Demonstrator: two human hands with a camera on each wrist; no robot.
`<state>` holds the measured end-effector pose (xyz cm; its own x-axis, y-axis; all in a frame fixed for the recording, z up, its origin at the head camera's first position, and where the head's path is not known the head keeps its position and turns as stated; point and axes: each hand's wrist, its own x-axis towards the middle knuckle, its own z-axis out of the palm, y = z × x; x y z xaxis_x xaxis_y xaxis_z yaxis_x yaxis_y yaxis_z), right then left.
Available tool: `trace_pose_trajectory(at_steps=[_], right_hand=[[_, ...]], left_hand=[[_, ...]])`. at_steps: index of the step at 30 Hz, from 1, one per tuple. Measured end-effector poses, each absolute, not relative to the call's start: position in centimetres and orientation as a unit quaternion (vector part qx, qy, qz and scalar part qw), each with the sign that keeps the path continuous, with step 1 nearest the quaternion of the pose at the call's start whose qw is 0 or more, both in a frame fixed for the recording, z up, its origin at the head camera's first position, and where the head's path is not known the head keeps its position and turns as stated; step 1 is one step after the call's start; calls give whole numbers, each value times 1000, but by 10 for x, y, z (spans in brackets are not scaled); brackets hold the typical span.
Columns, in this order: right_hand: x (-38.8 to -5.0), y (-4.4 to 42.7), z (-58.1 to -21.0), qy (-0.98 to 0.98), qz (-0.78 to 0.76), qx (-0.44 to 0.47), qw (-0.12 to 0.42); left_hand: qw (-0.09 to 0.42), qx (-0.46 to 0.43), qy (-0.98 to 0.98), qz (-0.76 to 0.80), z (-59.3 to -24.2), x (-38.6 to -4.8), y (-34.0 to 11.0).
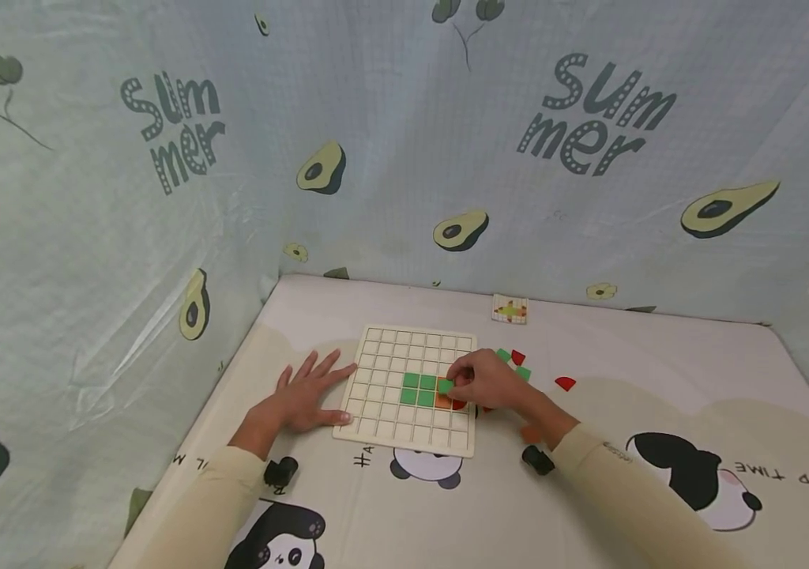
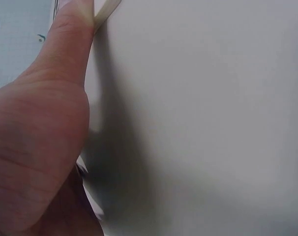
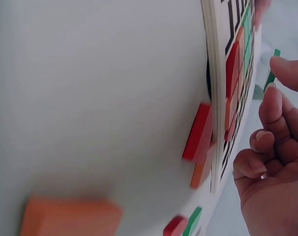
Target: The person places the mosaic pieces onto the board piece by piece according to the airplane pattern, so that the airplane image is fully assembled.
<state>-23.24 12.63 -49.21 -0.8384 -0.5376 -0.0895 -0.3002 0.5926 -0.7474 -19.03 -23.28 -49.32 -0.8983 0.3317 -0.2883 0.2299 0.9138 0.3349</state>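
A pale wooden grid board (image 1: pixel 376 411) lies on the tablecloth, with several green square tiles (image 1: pixel 419 390) set in its cells. Beside them on the board are orange (image 1: pixel 443 401) and red pieces, partly hidden by my right hand (image 1: pixel 487 379). That hand pinches one green tile (image 3: pixel 270 77) between thumb and index finger, just above the board; its other fingers curl inward. My left hand (image 1: pixel 301 401) lies with fingers spread at the board's left edge, the thumb touching its corner area. The left wrist view shows the thumb (image 2: pixel 65 49) against the board's edge.
Loose red (image 1: pixel 565 383), green (image 1: pixel 503 355) and orange pieces (image 1: pixel 530 434) lie right of the board. A small patterned card (image 1: pixel 509 309) is behind it. Printed sheeting (image 1: pixel 390 158) stands as walls at the back and left.
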Motion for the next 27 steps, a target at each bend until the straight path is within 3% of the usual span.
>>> trace_pose_trajectory(at_steps=[27], right_hand=[[-237,72,-503,877,-391,-255,116]], left_hand=[[166,146,962,161,-494,-190,-235]])
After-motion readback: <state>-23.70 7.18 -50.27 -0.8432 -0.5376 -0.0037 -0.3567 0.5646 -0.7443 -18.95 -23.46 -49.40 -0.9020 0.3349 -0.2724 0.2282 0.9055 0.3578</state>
